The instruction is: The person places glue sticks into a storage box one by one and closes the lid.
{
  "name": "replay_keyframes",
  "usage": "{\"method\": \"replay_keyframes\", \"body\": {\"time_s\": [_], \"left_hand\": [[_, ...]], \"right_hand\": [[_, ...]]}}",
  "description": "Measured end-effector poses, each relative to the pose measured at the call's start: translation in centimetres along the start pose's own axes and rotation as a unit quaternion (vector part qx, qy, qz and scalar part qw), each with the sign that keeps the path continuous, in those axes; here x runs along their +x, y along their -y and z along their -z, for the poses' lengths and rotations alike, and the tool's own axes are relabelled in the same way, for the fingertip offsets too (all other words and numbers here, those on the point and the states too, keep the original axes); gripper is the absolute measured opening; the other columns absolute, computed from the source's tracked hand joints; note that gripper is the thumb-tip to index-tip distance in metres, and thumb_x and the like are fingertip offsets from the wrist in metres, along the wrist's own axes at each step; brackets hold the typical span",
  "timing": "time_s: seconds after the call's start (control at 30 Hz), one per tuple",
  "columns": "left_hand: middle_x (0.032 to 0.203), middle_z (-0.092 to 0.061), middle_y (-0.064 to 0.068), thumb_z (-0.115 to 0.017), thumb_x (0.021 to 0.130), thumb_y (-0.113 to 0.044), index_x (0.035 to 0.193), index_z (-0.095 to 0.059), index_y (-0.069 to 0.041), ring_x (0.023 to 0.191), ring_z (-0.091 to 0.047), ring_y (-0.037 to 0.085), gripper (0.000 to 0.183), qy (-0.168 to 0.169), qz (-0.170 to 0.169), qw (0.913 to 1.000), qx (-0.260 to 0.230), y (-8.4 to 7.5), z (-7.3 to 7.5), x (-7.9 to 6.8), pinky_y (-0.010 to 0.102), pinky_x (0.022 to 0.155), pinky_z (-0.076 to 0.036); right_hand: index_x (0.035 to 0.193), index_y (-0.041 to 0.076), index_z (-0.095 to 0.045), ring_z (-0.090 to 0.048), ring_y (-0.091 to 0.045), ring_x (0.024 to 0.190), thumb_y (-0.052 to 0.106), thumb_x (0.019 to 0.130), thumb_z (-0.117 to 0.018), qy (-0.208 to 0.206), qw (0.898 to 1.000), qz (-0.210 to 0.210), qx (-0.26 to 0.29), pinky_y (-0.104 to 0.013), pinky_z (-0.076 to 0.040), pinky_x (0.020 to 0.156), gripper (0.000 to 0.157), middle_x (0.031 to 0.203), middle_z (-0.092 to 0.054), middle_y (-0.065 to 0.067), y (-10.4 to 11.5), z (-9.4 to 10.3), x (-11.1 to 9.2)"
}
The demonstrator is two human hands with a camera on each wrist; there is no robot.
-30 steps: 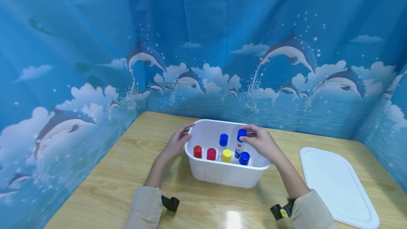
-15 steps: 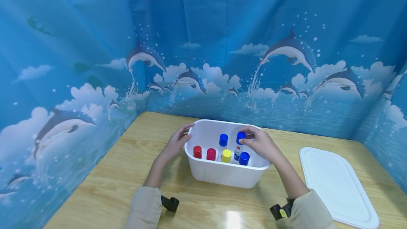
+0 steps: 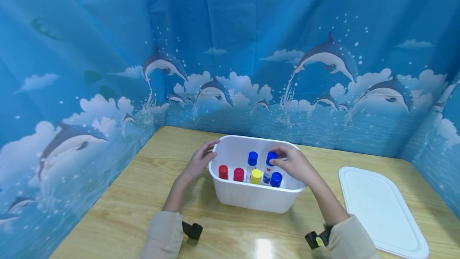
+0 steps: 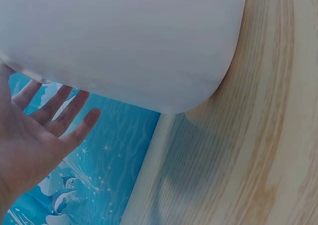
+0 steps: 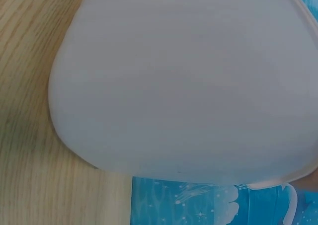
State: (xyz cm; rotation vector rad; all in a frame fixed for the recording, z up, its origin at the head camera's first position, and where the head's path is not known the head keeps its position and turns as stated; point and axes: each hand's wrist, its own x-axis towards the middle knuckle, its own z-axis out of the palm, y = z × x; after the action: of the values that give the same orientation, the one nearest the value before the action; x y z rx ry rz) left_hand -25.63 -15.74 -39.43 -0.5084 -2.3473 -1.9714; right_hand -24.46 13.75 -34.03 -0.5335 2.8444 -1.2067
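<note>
1. Lower and slightly farther left in the white bin (image 3: 251,198) than a second ago, the blue-capped glue stick (image 3: 267,174) has moved down along with our right hand (image 3: 295,165).
2. We have that hand clamped on the stick's blue cap, thumb on the near side; the stick leans a little in the head view, and we cannot tell whether its base touches the bin floor.
3. Our left hand (image 3: 199,164) rests against the bin's left end, fingers apart and fairly straight, touching it near the rim; it lies as before.
4. Around the held stick, inside the bin, we see a second tall blue-capped stick (image 3: 252,159) to its left, a yellow cap (image 3: 256,176) and a lower blue cap (image 3: 276,179) just in front, and a crimson cap (image 3: 238,174) and a red cap (image 3: 223,172) farther left.
5. Our bin stands on the wooden tabletop (image 3: 125,195), with a white lid (image 3: 382,211) lying flat to its right.
6. Behind, we see a blue dolphin-print curtain (image 3: 230,51).
</note>
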Motion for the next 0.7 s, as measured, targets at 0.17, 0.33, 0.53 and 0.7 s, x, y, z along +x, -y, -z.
{"method": "replay_keyframes", "body": {"time_s": [0.17,0.33,0.53,0.7], "left_hand": [[0.136,-0.040,0.021,-0.048,0.096,-0.013,0.137,-0.040,-0.004,0.120,-0.042,0.036,0.042,0.006,0.019,0.9998,-0.003,-0.6,0.1,-0.1,0.042,0.095,-0.040],[0.135,-0.039,0.026,-0.046,0.096,-0.006,0.136,-0.038,0.002,0.119,-0.041,0.040,0.042,0.011,0.010,0.9999,-0.004,-1.8,0.0,-0.5,0.045,0.096,-0.039],[0.135,-0.040,0.023,-0.047,0.096,-0.011,0.136,-0.039,0.000,0.120,-0.041,0.038,0.042,0.003,0.002,1.0000,-0.003,-0.4,0.0,-0.1,0.043,0.096,-0.039],[0.134,-0.041,0.023,-0.048,0.095,-0.013,0.135,-0.040,-0.001,0.119,-0.042,0.038,0.043,-0.001,-0.015,0.9999,0.000,0.1,0.0,0.0,0.044,0.096,-0.039]], "right_hand": [[0.114,0.000,-0.060,-0.057,-0.029,0.099,0.009,0.087,-0.062,0.003,1.000,0.000,-0.005,-0.043,-0.049,0.083,0.029,0.105,-0.061,-0.012,0.1,0.0,-0.1],[0.114,0.000,-0.060,-0.057,-0.029,0.098,0.008,0.087,-0.062,0.007,1.000,0.000,-0.009,-0.042,-0.049,0.083,0.028,0.104,-0.061,-0.012,0.1,0.0,0.0],[0.114,-0.001,-0.060,-0.057,-0.029,0.098,0.008,0.087,-0.062,0.014,1.000,-0.002,-0.016,-0.042,-0.050,0.082,0.028,0.103,-0.062,-0.012,0.1,0.0,0.0],[0.113,-0.001,-0.060,-0.058,-0.029,0.097,0.008,0.087,-0.062,0.016,1.000,0.003,-0.019,-0.042,-0.050,0.082,0.028,0.102,-0.062,-0.012,0.1,-0.1,0.0]]}}
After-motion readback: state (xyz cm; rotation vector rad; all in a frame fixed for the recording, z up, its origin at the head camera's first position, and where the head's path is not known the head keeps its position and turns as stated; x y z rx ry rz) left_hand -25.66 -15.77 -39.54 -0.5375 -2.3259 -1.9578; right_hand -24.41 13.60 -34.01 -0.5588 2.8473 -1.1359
